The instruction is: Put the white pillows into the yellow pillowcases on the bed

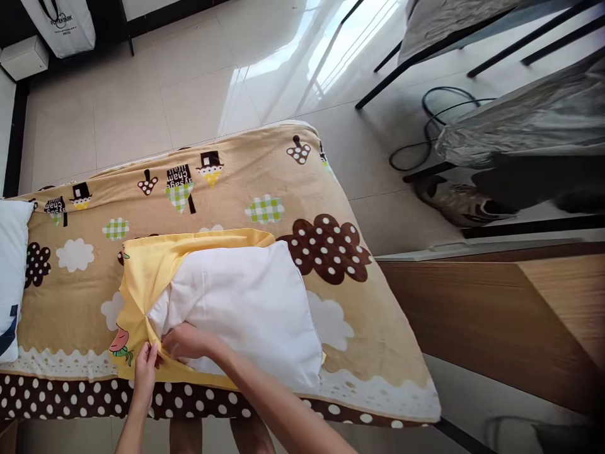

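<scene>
A white pillow (246,306) lies on the bed, partly inside a yellow pillowcase (146,268) that is bunched over its left end. My left hand (144,369) pinches the pillowcase's near edge, by a small printed fruit picture. My right hand (186,342) is closed on the pillow's near left corner, right beside the left hand, fingers curled where the white fabric meets the yellow.
The bed carries a tan blanket (368,328) with cloud, tree and polka-dot prints. Another white pillow (12,277) lies at the left edge. A wooden cabinet (496,315) stands right of the bed. Black-legged tables, a cable (439,120) and a white bag (61,25) are on the tiled floor.
</scene>
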Action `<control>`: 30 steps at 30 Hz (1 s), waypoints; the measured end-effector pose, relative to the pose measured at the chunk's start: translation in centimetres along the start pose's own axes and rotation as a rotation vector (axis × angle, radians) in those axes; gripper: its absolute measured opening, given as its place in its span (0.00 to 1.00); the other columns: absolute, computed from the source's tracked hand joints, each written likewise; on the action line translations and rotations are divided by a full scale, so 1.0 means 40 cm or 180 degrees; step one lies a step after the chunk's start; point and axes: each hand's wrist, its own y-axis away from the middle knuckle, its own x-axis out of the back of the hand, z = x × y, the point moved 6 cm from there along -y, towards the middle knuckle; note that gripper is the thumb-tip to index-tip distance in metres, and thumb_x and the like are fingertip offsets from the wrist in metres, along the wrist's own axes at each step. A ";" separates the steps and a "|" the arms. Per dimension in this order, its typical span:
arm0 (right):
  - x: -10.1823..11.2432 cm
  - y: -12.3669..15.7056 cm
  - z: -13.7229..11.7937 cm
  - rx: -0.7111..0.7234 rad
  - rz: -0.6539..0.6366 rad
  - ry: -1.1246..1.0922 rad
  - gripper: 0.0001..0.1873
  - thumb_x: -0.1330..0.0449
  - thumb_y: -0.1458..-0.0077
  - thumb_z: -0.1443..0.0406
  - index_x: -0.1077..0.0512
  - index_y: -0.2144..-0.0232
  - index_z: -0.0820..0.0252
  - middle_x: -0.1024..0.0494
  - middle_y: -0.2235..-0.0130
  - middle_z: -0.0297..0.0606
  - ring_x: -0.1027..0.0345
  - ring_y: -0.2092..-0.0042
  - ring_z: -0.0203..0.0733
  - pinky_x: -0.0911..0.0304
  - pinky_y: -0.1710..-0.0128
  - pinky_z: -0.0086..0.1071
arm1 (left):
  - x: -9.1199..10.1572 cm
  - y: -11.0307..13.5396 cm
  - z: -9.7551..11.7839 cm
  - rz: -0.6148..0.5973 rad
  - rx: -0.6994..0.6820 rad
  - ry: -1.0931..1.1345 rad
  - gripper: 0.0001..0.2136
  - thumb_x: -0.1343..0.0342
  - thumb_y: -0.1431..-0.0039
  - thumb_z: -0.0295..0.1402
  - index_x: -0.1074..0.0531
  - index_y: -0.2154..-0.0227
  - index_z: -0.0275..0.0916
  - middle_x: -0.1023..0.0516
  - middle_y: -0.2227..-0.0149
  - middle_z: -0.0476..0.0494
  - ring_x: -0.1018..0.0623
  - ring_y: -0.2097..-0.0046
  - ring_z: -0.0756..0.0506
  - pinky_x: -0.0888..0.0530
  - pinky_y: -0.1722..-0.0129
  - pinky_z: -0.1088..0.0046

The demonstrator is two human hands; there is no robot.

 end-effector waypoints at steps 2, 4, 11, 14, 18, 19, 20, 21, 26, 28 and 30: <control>0.078 0.026 0.036 -0.0259 0.0528 -0.0046 0.17 0.41 0.45 0.66 0.26 0.52 0.49 0.20 0.56 0.31 0.29 0.57 0.36 0.38 0.56 0.28 | 0.005 0.001 -0.009 -0.0186 -0.0044 -0.0262 0.26 0.44 0.53 0.60 0.35 0.77 0.37 0.36 0.79 0.52 0.36 0.75 0.51 0.38 0.74 0.76; 0.144 0.044 0.075 -0.0643 0.1100 0.0138 0.26 0.40 0.45 0.61 0.33 0.44 0.55 0.27 0.46 0.43 0.35 0.46 0.46 0.41 0.48 0.39 | -0.008 0.002 0.001 -0.0336 -0.0123 -0.0430 0.26 0.44 0.53 0.60 0.34 0.77 0.37 0.36 0.79 0.52 0.35 0.75 0.51 0.37 0.74 0.75; 0.085 -0.049 0.066 -0.1041 0.0687 0.0990 0.19 0.46 0.43 0.70 0.31 0.49 0.65 0.25 0.56 0.51 0.33 0.56 0.48 0.38 0.59 0.39 | -0.078 0.002 0.069 0.0264 -0.0447 -0.0297 0.28 0.49 0.53 0.64 0.44 0.80 0.41 0.45 0.79 0.55 0.40 0.76 0.52 0.38 0.75 0.76; 0.048 -0.068 0.015 -0.0696 0.0557 0.0932 0.11 0.48 0.43 0.72 0.25 0.62 0.61 0.24 0.62 0.43 0.32 0.62 0.42 0.39 0.66 0.33 | -0.091 0.047 0.082 0.0268 -0.0508 -0.0221 0.26 0.49 0.50 0.62 0.42 0.78 0.41 0.44 0.78 0.54 0.40 0.75 0.52 0.36 0.75 0.76; -0.004 -0.068 -0.028 -0.0165 0.0367 0.0871 0.07 0.44 0.43 0.66 0.25 0.66 0.58 0.24 0.61 0.40 0.33 0.62 0.40 0.40 0.69 0.30 | -0.110 0.126 0.087 -0.0080 -0.0509 -0.0186 0.22 0.49 0.46 0.57 0.38 0.75 0.41 0.38 0.76 0.51 0.36 0.71 0.50 0.33 0.70 0.75; -0.018 -0.072 -0.031 -0.0152 0.0336 0.0866 0.07 0.45 0.43 0.67 0.26 0.66 0.59 0.24 0.61 0.41 0.33 0.62 0.41 0.40 0.70 0.31 | -0.114 0.141 0.082 -0.0210 -0.0489 -0.0244 0.22 0.49 0.46 0.56 0.38 0.76 0.41 0.38 0.75 0.51 0.35 0.71 0.50 0.33 0.69 0.75; -0.030 -0.076 -0.032 -0.0178 0.0319 0.0865 0.08 0.45 0.43 0.68 0.26 0.67 0.61 0.24 0.62 0.43 0.33 0.61 0.42 0.40 0.70 0.31 | -0.112 0.151 0.072 -0.0304 -0.0463 -0.0335 0.22 0.49 0.45 0.56 0.38 0.76 0.41 0.39 0.76 0.52 0.36 0.71 0.50 0.34 0.69 0.75; -0.041 -0.080 -0.034 -0.0210 0.0319 0.0863 0.08 0.46 0.43 0.70 0.26 0.66 0.62 0.24 0.63 0.44 0.33 0.61 0.43 0.39 0.70 0.32 | -0.100 0.156 0.057 -0.0331 -0.0419 -0.0453 0.23 0.49 0.46 0.56 0.39 0.78 0.41 0.40 0.76 0.52 0.36 0.72 0.50 0.35 0.70 0.75; -0.051 -0.046 -0.074 0.0091 0.0439 0.0719 0.18 0.38 0.50 0.62 0.28 0.55 0.59 0.27 0.53 0.45 0.36 0.54 0.48 0.37 0.58 0.38 | 0.073 0.160 -0.062 0.0081 0.0139 -0.1150 0.28 0.48 0.56 0.64 0.42 0.83 0.42 0.41 0.82 0.53 0.36 0.77 0.49 0.36 0.75 0.73; -0.040 -0.010 -0.086 0.0317 0.0594 0.0633 0.28 0.36 0.53 0.57 0.32 0.49 0.54 0.30 0.46 0.44 0.37 0.51 0.49 0.39 0.53 0.42 | 0.133 0.164 -0.072 0.0225 0.0131 -0.1357 0.26 0.47 0.55 0.62 0.38 0.80 0.42 0.37 0.81 0.52 0.33 0.76 0.47 0.34 0.74 0.71; -0.027 0.016 -0.087 0.0460 0.0784 0.0686 0.27 0.39 0.48 0.58 0.34 0.46 0.51 0.33 0.42 0.43 0.39 0.46 0.50 0.43 0.49 0.45 | 0.154 0.158 -0.026 0.0528 -0.0261 -0.1578 0.20 0.48 0.48 0.56 0.33 0.72 0.41 0.31 0.75 0.48 0.28 0.72 0.44 0.31 0.69 0.68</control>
